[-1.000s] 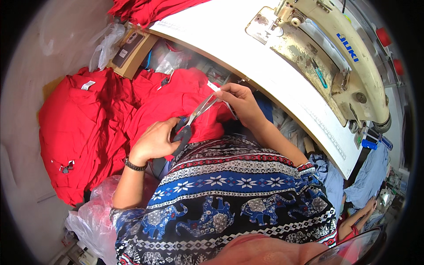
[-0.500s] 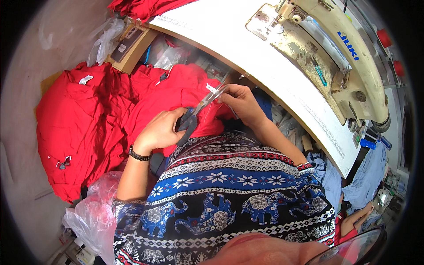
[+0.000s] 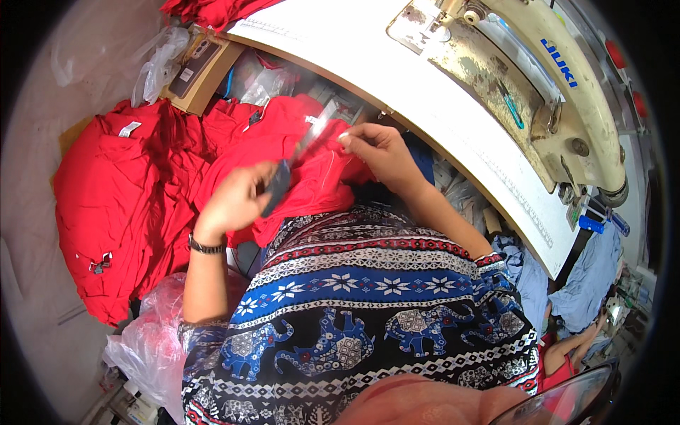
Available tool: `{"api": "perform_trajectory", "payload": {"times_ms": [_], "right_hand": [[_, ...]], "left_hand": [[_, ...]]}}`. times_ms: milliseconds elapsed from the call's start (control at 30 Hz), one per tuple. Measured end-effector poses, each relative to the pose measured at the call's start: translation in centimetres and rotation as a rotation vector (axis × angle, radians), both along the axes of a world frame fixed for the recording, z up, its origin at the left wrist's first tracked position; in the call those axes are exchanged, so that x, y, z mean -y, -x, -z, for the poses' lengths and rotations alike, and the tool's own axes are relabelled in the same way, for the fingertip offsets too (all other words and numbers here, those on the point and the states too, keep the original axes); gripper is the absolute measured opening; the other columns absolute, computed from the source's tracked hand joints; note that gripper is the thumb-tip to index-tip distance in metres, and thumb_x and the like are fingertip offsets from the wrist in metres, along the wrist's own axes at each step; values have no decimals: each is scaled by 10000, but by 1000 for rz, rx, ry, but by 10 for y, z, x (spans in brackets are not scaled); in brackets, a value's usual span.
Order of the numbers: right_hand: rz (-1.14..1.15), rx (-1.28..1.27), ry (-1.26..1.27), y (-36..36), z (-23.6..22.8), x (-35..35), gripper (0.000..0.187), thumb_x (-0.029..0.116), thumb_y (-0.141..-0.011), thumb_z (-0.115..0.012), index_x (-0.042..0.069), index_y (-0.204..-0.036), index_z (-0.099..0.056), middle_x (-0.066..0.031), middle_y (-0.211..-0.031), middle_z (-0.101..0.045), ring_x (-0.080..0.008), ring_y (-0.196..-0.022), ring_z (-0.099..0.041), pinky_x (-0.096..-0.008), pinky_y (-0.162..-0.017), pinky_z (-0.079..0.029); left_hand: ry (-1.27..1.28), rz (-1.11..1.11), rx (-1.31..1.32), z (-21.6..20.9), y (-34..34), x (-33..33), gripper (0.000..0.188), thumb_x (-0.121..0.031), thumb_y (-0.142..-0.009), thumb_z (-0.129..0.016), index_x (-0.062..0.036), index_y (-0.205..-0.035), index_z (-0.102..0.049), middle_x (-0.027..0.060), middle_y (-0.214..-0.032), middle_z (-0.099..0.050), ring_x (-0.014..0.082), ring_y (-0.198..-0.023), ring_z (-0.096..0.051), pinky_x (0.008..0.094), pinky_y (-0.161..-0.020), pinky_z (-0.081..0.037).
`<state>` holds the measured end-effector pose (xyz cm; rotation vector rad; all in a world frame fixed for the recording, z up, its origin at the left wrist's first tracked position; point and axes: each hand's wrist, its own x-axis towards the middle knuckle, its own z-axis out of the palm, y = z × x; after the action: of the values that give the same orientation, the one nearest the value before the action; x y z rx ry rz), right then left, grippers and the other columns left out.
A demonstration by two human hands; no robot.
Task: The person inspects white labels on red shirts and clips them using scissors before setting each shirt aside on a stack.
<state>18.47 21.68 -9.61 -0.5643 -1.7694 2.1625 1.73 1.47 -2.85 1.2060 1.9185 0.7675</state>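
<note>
My left hand (image 3: pixel 237 202), with a dark bracelet at the wrist, is closed on the dark handles of a pair of scissors (image 3: pixel 279 187). Their silvery blades, smeared by motion, point up and away over a red garment (image 3: pixel 248 152). To the right, my right hand (image 3: pixel 386 157) has thumb and forefinger pinched together at the garment's edge, just beside the blades. What lies between those fingertips is too small to make out. The red cloth hangs down from there toward my lap.
More red garments (image 3: pixel 120 212) are heaped at the left. Behind them stands a cardboard box (image 3: pixel 216 74) beside clear plastic bags. A white table (image 3: pixel 340 42) carries a cream sewing machine (image 3: pixel 577 92) and turquoise snips (image 3: pixel 511 110). Another person's arm (image 3: pixel 567 347) shows at lower right.
The scissors and my left hand have drawn a little left, away from my right fingertips. A white tag seen at the blades before is no longer distinct there. My right hand stays pinched.
</note>
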Motion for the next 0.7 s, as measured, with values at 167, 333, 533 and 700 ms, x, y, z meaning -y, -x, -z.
{"api": "perform_trajectory", "payload": {"times_ms": [167, 333, 533, 700], "right_hand": [[141, 36, 405, -13, 29, -12, 293, 192, -901, -626, 1, -1117, -577, -31, -1000, -624, -94, -913, -556, -238, -781, -462], [-44, -17, -222, -34, 49, 11, 453, 122, -846, -675, -9, -1236, -487, -61, -1084, -612, -162, -1052, -557, -276, -905, -458], [-95, 277, -58, -53, 79, 12, 351, 76, -832, -650, 9, -1166, -568, -104, -1002, -658, -138, -913, -614, -275, -831, -490], [-28, -25, -156, -28, 1, -12, 218, 99, -857, -630, 3, -1048, -587, -62, -883, -644, -124, -842, -607, -284, -735, -493]], "left_hand": [[-80, -90, -520, -13, 46, -104, 260, -196, -803, -633, 0, -975, -631, 207, -832, -645, 338, -794, -640, 385, -730, -489], [-145, 4, -827, 0, 69, -232, 388, -367, -794, -644, -13, -954, -648, 235, -883, -646, 397, -887, -617, 449, -772, -486], [-449, 66, -776, -7, 49, -221, 441, -428, -783, -659, -28, -969, -651, 220, -860, -654, 392, -845, -630, 457, -747, -497], [72, 246, -633, -24, -44, -74, 348, -325, -790, -642, -34, -982, -645, 198, -808, -658, 388, -762, -638, 458, -659, -509]]}}
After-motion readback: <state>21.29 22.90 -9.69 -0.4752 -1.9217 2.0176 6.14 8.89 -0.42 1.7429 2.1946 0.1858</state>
